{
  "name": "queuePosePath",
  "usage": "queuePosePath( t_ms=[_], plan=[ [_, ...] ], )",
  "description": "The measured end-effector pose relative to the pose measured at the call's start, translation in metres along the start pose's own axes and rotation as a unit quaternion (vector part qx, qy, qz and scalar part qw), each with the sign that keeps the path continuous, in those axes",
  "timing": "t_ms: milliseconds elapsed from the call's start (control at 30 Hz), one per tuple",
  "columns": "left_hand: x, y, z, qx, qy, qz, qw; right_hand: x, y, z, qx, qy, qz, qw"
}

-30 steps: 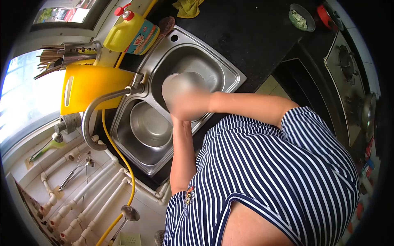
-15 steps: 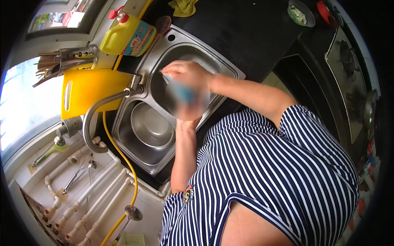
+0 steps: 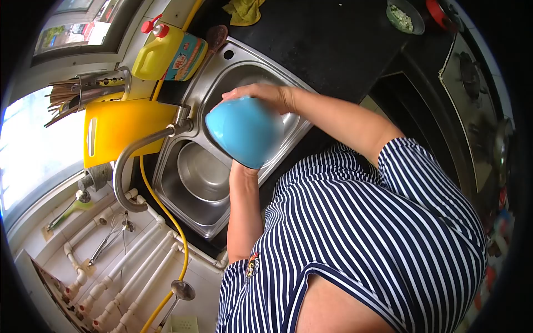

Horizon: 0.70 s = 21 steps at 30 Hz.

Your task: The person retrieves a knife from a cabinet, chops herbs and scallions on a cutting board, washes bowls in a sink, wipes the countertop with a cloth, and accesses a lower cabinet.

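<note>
A glossy blue bowl [image 3: 241,130], its rounded outside showing, is held tilted above the upper basin of the steel sink [image 3: 208,91]. My right hand [image 3: 266,95] is curled over the bowl's far side. From below, my left hand [image 3: 244,168] reaches the bowl's near edge and supports it; its fingers are hidden behind the bowl. Part of the bowl's right side is blurred. In the lower basin sits a round metal basin [image 3: 202,172]. The curved faucet [image 3: 141,144] is left of the bowl, its spout turned away from both basins.
Left of the sink are a yellow cutting board [image 3: 125,130], a yellow detergent bottle [image 3: 169,53] and a utensil holder [image 3: 102,86]. A yellow cloth [image 3: 243,11] and a bowl of chopped food [image 3: 402,18] lie on the black counter [image 3: 322,50]. A yellow hose [image 3: 166,216] runs beside the sink.
The blue bowl, mostly blurred and hidden before, has been turned so its outside shows, large and nearer the camera. My right hand has shifted onto its far side.
</note>
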State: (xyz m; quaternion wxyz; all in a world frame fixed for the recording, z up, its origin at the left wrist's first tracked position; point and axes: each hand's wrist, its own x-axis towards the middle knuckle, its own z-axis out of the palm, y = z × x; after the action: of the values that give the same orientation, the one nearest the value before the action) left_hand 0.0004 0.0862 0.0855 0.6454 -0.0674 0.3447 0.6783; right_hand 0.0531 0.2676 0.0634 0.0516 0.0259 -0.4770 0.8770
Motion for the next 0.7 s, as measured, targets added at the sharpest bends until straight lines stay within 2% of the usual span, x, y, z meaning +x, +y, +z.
queuePosePath(
  t_ms=[33, 67, 100, 133, 167, 200, 233, 267, 300, 333, 367, 400, 433, 500, 533, 567, 633, 700],
  plan=[
    [0.005, -0.002, -0.003, 0.0, 0.002, 0.002, 1.0, 0.0, 0.024, -0.003, 0.035, 0.052, -0.045, 0.997],
    [0.012, -0.004, -0.012, 0.087, 0.029, 0.089, 0.992, 0.001, 0.047, -0.001, 0.041, 0.107, -0.099, 0.988],
    [0.021, -0.007, -0.024, 0.173, 0.057, 0.175, 0.968, 0.003, 0.048, 0.013, 0.384, 0.17, 0.065, 0.905],
    [0.024, -0.008, -0.028, 0.254, -0.079, 0.292, 0.919, 0.001, 0.049, 0.019, 0.385, 0.167, 0.068, 0.905],
    [0.024, -0.008, -0.032, 0.255, -0.077, 0.292, 0.919, 0.0, 0.05, 0.023, 0.414, 0.178, 0.075, 0.889],
    [0.024, -0.008, -0.036, 0.537, 0.065, 0.381, 0.75, -0.002, 0.05, 0.028, 0.441, 0.191, 0.081, 0.873],
    [0.022, -0.008, -0.033, 0.746, 0.198, 0.417, 0.479, -0.007, 0.054, 0.034, 0.441, 0.193, 0.083, 0.873],
    [0.019, -0.002, -0.032, 0.815, 0.21, 0.397, 0.365, -0.011, 0.058, 0.042, 0.461, 0.234, 0.05, 0.854],
    [0.025, -0.005, -0.027, 0.814, 0.212, 0.397, 0.367, -0.015, 0.062, 0.051, 0.479, 0.274, 0.016, 0.834],
    [0.035, -0.009, -0.018, 0.591, 0.323, 0.453, 0.585, -0.021, 0.04, 0.065, 0.547, 0.246, 0.041, 0.799],
    [0.039, -0.012, -0.014, 0.3, 0.398, 0.457, 0.737, -0.017, 0.044, 0.068, 0.555, 0.273, 0.034, 0.785],
    [0.038, -0.008, -0.016, 0.352, 0.407, 0.487, 0.688, -0.021, 0.049, 0.073, 0.59, 0.278, 0.058, 0.756],
    [0.035, -0.005, -0.014, 0.349, 0.41, 0.487, 0.688, -0.024, 0.041, 0.082, 0.623, 0.283, 0.082, 0.725],
    [0.025, 0.004, -0.003, 0.315, 0.301, 0.443, 0.783, -0.027, 0.028, 0.083, 0.606, 0.306, 0.094, 0.728],
    [0.024, 0.003, -0.001, 0.309, 0.294, 0.443, 0.789, -0.026, 0.024, 0.083, 0.59, 0.324, 0.102, 0.733],
    [0.025, 0.002, -0.009, 0.331, 0.307, 0.453, 0.769, -0.022, 0.029, 0.076, 0.57, 0.352, 0.076, 0.738],
    [0.023, -0.002, -0.018, 0.413, 0.363, 0.461, 0.697, -0.02, 0.024, 0.062, 0.416, 0.415, 0.098, 0.803],
    [0.013, -0.01, -0.01, 0.394, 0.38, 0.41, 0.73, -0.026, 0.025, 0.044, 0.318, 0.398, 0.092, 0.856]
  ],
)
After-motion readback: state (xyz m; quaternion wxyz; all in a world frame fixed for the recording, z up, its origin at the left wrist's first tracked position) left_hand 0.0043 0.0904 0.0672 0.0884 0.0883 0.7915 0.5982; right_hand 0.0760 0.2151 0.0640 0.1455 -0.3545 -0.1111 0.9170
